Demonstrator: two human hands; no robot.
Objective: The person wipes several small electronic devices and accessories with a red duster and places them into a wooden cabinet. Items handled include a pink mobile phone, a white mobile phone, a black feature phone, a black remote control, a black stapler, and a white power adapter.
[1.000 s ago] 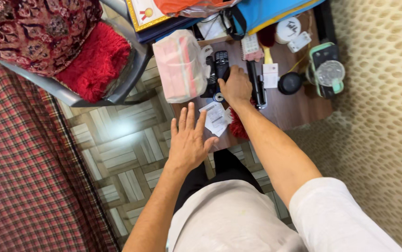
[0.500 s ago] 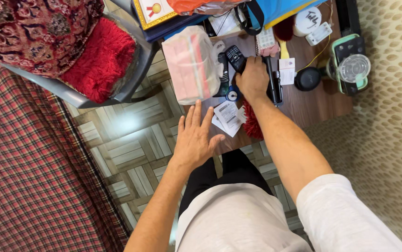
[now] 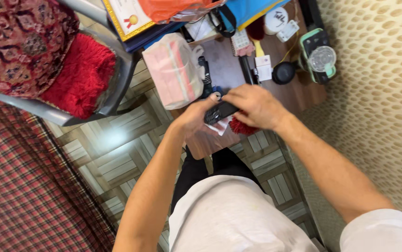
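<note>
A black remote control with small buttons is held over the near edge of a small brown wooden table. My right hand grips its right end and my left hand holds its left end, thumb up against it. White paper slips and a red fluffy thing lie partly hidden under my hands. A second black remote stays on the table beside a clear bag of pink packs.
The table also carries a black slim device, a round black object, a green-edged phone with a clear lid, and bags at the back. A grey chair with a red cushion stands left. A plaid bedspread lies beside the parquet floor.
My right hand lifted the black remote off the table and brought it toward me. My left hand rose from the table edge and took hold of its other end.
</note>
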